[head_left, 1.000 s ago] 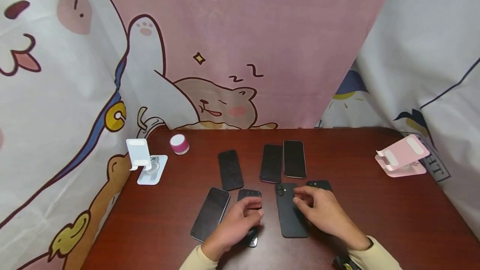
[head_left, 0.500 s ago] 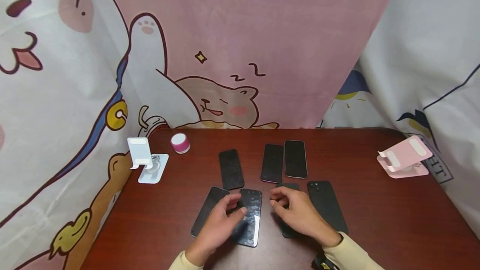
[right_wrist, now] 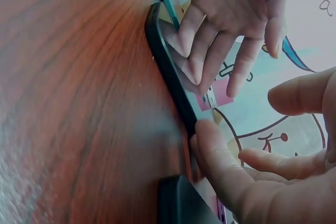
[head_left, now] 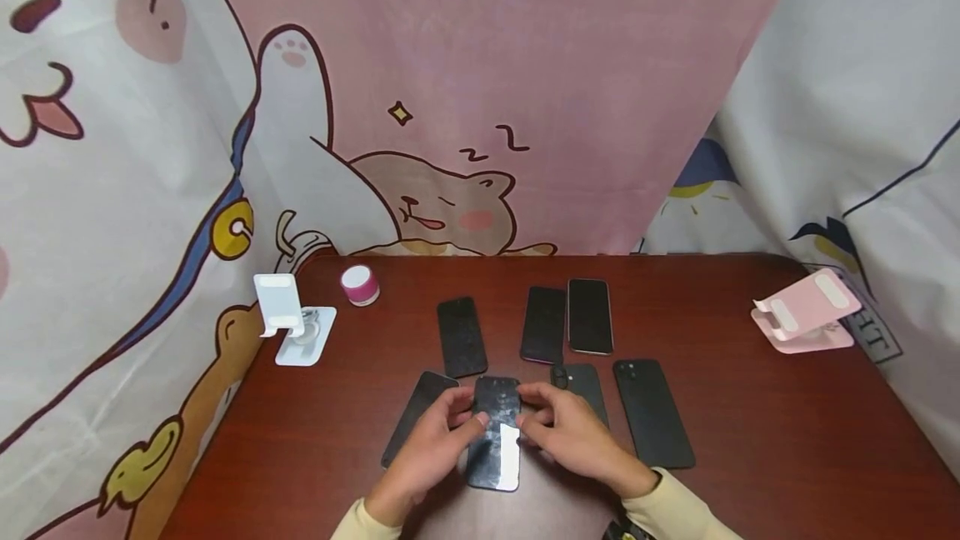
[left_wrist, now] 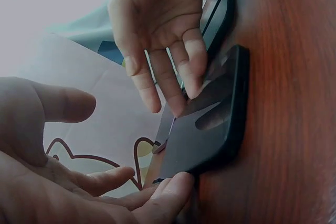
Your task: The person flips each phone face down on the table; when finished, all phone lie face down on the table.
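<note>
A dark smartphone [head_left: 495,440] lies face up at the table's front middle, its smudged screen catching a bright reflection. My left hand [head_left: 435,444] is at its left side; in the left wrist view its fingertips [left_wrist: 178,187] touch the phone's edge, thumb held away. On the opposite side is my right hand [head_left: 573,436], whose fingertip [right_wrist: 210,135] meets the edge in the right wrist view, thumb also raised. A second smartphone [head_left: 415,419] is partly hidden by the left hand. Beyond the right hand, another smartphone [head_left: 588,384] lies back up, camera showing, its lower part covered.
A black phone [head_left: 656,419] lies back up farther right. Behind are three face-up phones, one at left [head_left: 462,336] and two side by side [head_left: 543,323]. A white phone stand [head_left: 306,344], a pink-and-white jar [head_left: 360,286] and a pink stand [head_left: 810,315] sit toward the sides.
My right hand has moved left, from the right-hand phones to the middle phone's right edge. My left hand has shifted slightly left off that phone's screen to its left edge.
</note>
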A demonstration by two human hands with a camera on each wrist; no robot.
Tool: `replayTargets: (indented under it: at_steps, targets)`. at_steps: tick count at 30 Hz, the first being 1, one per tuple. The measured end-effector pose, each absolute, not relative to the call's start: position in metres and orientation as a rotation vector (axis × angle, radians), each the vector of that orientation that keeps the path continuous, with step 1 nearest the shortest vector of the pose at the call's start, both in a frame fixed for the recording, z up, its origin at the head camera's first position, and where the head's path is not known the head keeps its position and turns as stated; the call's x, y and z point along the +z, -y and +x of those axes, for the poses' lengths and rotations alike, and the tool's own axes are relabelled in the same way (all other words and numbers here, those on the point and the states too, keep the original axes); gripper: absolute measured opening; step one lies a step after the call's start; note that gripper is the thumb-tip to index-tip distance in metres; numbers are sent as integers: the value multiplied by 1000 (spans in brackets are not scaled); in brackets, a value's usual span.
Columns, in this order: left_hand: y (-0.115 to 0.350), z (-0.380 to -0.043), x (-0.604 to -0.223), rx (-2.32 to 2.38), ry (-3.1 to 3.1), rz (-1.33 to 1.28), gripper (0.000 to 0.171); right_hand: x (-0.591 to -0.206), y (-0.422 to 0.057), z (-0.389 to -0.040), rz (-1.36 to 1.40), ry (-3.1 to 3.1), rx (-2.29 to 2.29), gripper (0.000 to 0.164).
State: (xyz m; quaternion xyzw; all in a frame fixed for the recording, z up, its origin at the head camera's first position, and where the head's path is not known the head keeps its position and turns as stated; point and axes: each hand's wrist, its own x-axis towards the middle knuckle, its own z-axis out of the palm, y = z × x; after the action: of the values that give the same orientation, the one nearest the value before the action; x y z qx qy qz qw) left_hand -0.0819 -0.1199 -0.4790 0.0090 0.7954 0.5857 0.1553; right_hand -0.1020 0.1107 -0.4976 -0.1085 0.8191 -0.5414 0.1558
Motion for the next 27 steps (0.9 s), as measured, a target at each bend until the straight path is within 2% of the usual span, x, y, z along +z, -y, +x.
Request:
replayTargets:
  at_steps: [13,27]
  targets:
    - [118,-84,-483,1729,-2251,-10,61,-491,-110,-96,-319,-2333,-1553,51]
    - [119,-89,-491,2005,-1983,-46,58,-492,-110,-97,-363,-2304,-1518,51]
